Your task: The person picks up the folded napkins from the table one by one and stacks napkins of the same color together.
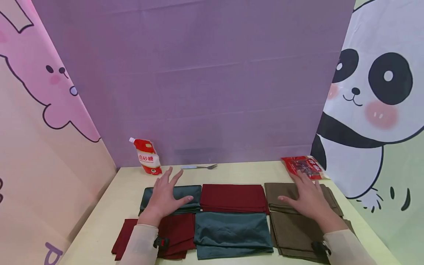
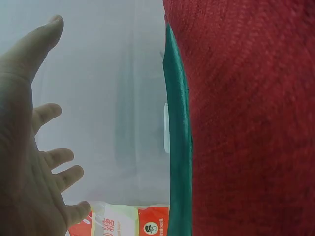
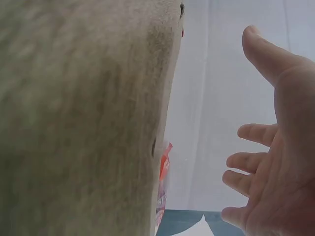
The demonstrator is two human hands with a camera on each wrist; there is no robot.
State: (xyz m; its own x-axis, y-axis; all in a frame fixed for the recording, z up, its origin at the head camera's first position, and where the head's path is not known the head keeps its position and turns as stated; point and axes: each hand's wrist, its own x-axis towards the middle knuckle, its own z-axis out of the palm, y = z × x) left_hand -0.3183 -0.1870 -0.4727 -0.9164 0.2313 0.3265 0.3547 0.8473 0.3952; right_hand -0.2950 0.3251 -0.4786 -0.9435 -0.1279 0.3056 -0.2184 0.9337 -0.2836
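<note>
My left hand (image 1: pixel 165 198) hovers over the left stacks with its fingers spread and holds nothing. Under it lie a folded teal cloth (image 1: pixel 187 192) and, nearer, a folded dark red cloth (image 1: pixel 179 233). Over the folded brown cloths (image 1: pixel 294 233) at the right, my right hand (image 1: pixel 308 197) is held with thumb and fingers apart, also holding nothing. Between the hands, another dark red cloth (image 1: pixel 233 197) lies behind a shiny teal cloth (image 1: pixel 233 232). In the wrist views, red cloth (image 2: pixel 251 118) and brown cloth (image 3: pixel 83 118) fill the near side.
A red-and-white pouch with a white cap (image 1: pixel 147 156) stands at the back left. Right of it lies a fork (image 1: pixel 198 167). At the back right corner is a red packet (image 1: pixel 306 167). A purple backdrop (image 1: pixel 212 84) rises behind the pale table (image 1: pixel 99 221), with printed panels on both sides.
</note>
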